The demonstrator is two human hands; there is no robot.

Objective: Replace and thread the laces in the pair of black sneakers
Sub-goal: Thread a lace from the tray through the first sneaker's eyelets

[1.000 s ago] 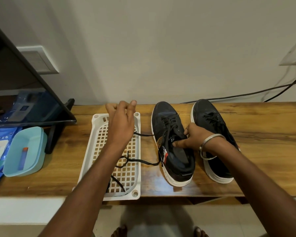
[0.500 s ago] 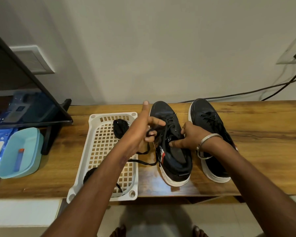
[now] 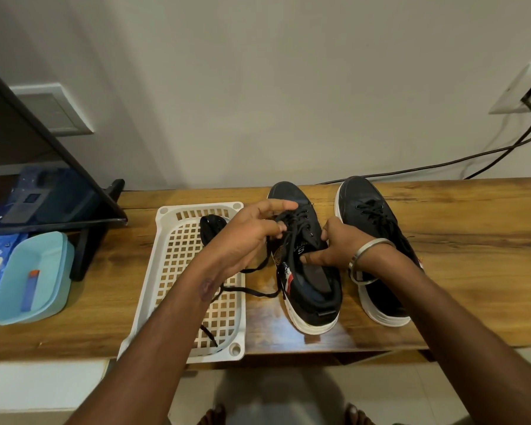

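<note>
Two black sneakers with white soles stand side by side on the wooden table (image 3: 442,271). My left hand (image 3: 252,234) pinches the black lace at the eyelets of the left sneaker (image 3: 307,283). The loose lace end (image 3: 252,291) trails from the shoe across the white basket (image 3: 166,271). My right hand (image 3: 334,246), with a metal bangle on the wrist, grips the left sneaker's right side at the tongue. The right sneaker (image 3: 368,216) is laced and lies partly behind my right forearm. A coiled black lace (image 3: 212,225) lies at the basket's far end.
A black screen on a stand (image 3: 83,216) leans at the left. A light blue tub (image 3: 34,274) holding a small blue and orange item sits at the table's left end. Black cables (image 3: 442,164) run along the wall to a socket at the right. My feet show below the table edge.
My left hand left the far end of the basket and came right to the left sneaker's laces, where it now pinches the lace. My right hand stayed on the shoe.
</note>
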